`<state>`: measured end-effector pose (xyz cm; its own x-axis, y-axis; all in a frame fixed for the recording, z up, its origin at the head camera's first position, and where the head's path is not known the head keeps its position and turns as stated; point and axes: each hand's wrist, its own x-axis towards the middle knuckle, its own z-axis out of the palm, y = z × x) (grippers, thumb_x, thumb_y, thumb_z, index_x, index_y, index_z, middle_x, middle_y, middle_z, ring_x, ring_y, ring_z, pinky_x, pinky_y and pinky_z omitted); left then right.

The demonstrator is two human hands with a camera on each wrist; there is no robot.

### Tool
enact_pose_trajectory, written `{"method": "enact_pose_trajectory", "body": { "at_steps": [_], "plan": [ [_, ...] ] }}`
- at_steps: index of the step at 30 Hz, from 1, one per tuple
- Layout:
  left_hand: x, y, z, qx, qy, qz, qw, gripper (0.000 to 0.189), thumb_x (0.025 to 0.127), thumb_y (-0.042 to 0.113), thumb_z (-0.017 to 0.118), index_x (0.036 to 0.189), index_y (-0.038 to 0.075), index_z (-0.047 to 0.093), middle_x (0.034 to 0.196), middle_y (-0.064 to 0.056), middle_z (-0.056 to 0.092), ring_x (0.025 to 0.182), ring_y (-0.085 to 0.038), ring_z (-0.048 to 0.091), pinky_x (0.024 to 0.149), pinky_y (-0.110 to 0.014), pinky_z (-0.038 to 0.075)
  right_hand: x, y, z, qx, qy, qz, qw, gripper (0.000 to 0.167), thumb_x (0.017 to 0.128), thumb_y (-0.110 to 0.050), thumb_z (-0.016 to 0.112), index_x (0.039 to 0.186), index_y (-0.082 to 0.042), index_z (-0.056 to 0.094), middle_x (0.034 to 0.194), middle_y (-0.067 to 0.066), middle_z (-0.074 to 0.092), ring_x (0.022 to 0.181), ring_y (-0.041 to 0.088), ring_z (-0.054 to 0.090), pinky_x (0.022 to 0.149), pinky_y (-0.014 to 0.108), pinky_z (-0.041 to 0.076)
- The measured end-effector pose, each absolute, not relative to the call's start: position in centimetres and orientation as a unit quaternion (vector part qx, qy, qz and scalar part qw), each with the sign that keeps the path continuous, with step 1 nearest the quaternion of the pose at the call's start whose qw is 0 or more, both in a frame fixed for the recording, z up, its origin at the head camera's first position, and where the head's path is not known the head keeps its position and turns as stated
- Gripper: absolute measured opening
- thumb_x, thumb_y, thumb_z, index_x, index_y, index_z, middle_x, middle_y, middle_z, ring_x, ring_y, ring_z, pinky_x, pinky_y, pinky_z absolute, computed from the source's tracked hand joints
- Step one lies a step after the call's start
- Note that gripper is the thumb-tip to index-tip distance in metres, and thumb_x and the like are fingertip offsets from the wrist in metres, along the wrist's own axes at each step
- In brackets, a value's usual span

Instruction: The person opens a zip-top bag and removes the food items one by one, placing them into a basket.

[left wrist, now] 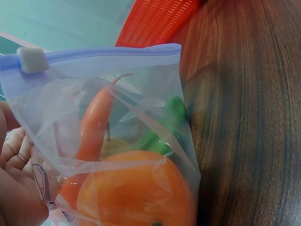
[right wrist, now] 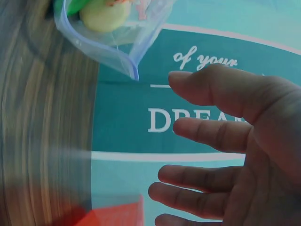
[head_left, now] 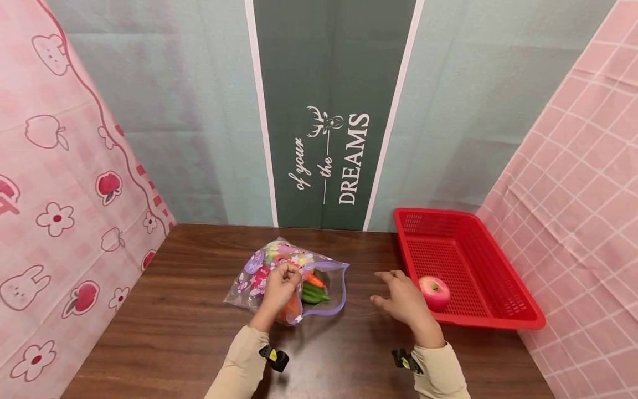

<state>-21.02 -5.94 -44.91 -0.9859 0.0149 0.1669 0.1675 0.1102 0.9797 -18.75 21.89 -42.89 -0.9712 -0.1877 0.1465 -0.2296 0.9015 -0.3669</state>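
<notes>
A clear zip bag [head_left: 250,302] with purple trim and printed patterns lies on the table, its mouth spread toward the right. My left hand [head_left: 282,285] pinches the upper edge of that mouth. Through the plastic show an orange-red chili pepper [left wrist: 96,122], a green pepper [head_left: 313,293] and a round orange fruit [left wrist: 136,193]. A pale yellow round item [right wrist: 104,16] also sits inside. My right hand [head_left: 406,302] hovers between the bag and the red basket, fingers spread and holding nothing. Beside it, a pink-red apple [head_left: 435,292] rests in the basket's near left corner.
The red plastic basket [head_left: 508,271] with perforated walls stands at the right of the brown wooden table [head_left: 199,260]. A green and teal curtain [head_left: 319,66] hangs behind. Pink patterned cloths border the left [head_left: 75,183] and right [head_left: 578,221] sides.
</notes>
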Motion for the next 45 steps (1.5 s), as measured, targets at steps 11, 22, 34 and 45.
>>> {"method": "enact_pose_trajectory", "body": {
  "at_steps": [11,22,34,45],
  "plan": [
    [-21.2,-6.0,-45.3,-0.065,-0.732,-0.676,0.053,0.009,0.088,-0.004,0.058,0.085,-0.013,0.056,0.065,-0.025,0.055,0.053,-0.024,0.055,0.046,-0.02,0.041,-19.3,19.3,-43.9,0.121,-0.971,0.202,0.049,0.054,0.07,-0.025,0.079,0.118,-0.006,0.061,0.111,0.02,0.055,0.097,0.036,0.055,0.075,0.049,0.049],
    [-21.3,-5.6,-46.1,-0.069,-0.718,-0.687,0.087,0.01,0.086,-0.005,0.059,0.081,-0.013,0.057,0.062,-0.024,0.055,0.048,-0.019,0.054,0.044,-0.019,0.042,-20.0,17.0,-45.2,0.148,-0.963,0.219,0.063,0.051,0.071,-0.024,0.079,0.116,-0.006,0.062,0.106,0.017,0.056,0.094,0.033,0.056,0.075,0.047,0.048],
    [-22.1,-5.4,-47.4,-0.05,-0.74,-0.658,0.133,0.009,0.085,-0.001,0.063,0.078,-0.008,0.06,0.061,-0.015,0.056,0.049,-0.012,0.05,0.045,-0.019,0.039,-20.9,14.2,-46.5,0.187,-0.948,0.252,0.054,0.049,0.073,-0.023,0.077,0.117,-0.005,0.061,0.104,0.015,0.055,0.085,0.028,0.056,0.071,0.044,0.048],
    [-22.9,-5.3,-49.4,-0.037,-0.755,-0.633,0.168,0.008,0.081,0.001,0.067,0.074,0.002,0.062,0.058,-0.003,0.054,0.048,-0.006,0.046,0.044,-0.019,0.036,-21.5,12.2,-47.0,0.212,-0.941,0.26,0.05,0.046,0.075,-0.019,0.075,0.116,-0.002,0.06,0.112,0.017,0.057,0.098,0.032,0.057,0.08,0.047,0.047]
  ]
}}
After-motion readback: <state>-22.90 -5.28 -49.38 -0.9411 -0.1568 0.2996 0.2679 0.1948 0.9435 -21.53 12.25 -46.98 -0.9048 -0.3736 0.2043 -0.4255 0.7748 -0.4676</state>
